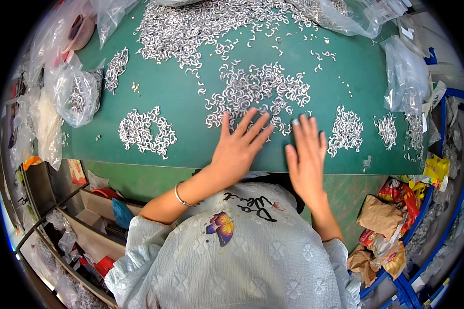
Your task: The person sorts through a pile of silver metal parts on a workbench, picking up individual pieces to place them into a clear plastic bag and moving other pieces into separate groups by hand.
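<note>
Small silvery crescent-shaped metal pieces (252,85) lie spread in a loose heap on the green tabletop (191,154) before me. My left hand (239,148) is over the near edge of this heap, its fingers spread and slightly blurred. To its right, my right hand (307,154) lies with fingers stretched out, its tips beside the heap's right edge. Neither hand grips anything. A smaller pile of the same pieces (147,132) sits left of my hands, and another small pile (345,132) lies just right of my right hand.
A large mass of crescent pieces (191,31) covers the far tabletop. Clear plastic bags stand at the left (80,98) and right (406,72). Narrow piles (385,130) lie near the right edge. Below are drawers (90,221) on the left and crumpled packaging (381,216) on the right.
</note>
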`<state>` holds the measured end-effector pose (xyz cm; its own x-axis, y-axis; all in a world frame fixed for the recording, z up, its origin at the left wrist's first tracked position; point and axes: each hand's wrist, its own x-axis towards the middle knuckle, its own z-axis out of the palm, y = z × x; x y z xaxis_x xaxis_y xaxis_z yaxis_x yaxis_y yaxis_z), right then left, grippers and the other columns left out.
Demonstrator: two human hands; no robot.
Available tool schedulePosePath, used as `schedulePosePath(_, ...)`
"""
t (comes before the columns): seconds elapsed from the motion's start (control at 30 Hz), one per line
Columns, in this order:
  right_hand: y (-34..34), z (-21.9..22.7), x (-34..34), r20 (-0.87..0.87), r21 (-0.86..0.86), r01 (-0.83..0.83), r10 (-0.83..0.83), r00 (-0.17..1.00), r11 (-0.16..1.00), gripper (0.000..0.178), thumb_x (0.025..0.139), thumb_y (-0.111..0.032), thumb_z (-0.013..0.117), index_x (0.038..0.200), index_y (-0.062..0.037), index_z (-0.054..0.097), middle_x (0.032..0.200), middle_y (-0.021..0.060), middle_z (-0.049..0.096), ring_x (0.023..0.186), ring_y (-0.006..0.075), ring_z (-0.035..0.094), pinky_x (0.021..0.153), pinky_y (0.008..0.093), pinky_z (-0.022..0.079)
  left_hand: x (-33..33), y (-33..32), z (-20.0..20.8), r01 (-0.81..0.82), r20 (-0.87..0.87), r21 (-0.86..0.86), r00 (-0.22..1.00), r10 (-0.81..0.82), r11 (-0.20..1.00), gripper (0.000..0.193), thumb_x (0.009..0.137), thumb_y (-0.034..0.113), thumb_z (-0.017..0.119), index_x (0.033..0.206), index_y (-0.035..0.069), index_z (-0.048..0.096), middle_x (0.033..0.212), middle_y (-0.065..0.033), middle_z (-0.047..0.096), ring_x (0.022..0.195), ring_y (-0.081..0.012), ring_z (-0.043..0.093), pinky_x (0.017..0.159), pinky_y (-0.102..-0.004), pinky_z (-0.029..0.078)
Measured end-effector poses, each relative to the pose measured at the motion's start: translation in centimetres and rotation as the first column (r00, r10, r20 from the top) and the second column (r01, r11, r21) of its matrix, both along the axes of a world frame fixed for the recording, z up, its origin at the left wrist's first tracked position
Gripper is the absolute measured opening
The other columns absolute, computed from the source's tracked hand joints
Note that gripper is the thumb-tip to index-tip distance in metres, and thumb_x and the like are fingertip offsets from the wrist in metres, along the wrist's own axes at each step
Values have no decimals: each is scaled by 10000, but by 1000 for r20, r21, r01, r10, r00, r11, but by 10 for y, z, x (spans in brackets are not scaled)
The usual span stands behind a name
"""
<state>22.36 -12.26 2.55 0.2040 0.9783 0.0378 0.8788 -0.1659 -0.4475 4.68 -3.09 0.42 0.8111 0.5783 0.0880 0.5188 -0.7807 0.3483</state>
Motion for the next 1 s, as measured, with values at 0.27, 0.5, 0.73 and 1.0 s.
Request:
schedulePosePath(0.27, 2, 4, 5, 93, -108, -127, 137, 986, 986, 540, 880, -216, 639, 1381, -72, 498, 1513, 28, 387, 1446, 347, 246, 1106, 658, 137, -1, 4, 5, 12, 32, 0, 999, -12, 1000, 491, 842, 51, 562, 1332, 53, 541, 1504, -83, 406, 1424, -341, 300, 1073, -704, 191)
schedulePosePath(0.5, -25, 0, 12, 112, -145, -70, 87, 990, 987, 637, 858, -246, 658, 1420, -45, 437, 1534, 45, 353, 1450, 364, 230, 1110, 667, 108, 3, -6, 7, 38, 87, -62, 996, -33, 997, 532, 807, -14, 558, 1337, 28, 525, 1500, -106, 406, 1408, -345, 333, 1059, -703, 215)
schedulePosePath(0.73, -35, 7, 15, 149, -162, -27, 52, 987, 986, 748, 823, -307, 690, 1464, -67, 387, 1559, 44, 315, 1459, 381, 192, 1106, 679, 88, -2, -19, 5, 52, 69, -106, 997, -45, 993, 541, 830, 15, 588, 1363, 28, 490, 1508, -115, 387, 1413, -356, 318, 1065, -714, 186)
schedulePosePath(1.0, -37, 2, 16, 218, -203, -28, 72, 973, 979, 734, 829, -355, 672, 1457, -87, 403, 1568, 13, 297, 1465, 361, 181, 1078, 710, 128, 4, -12, 2, 1, 17, -17, 1000, -1, 1000, 496, 837, 92, 642, 1321, 46, 542, 1526, -84, 363, 1438, -338, 270, 1063, -714, 188)
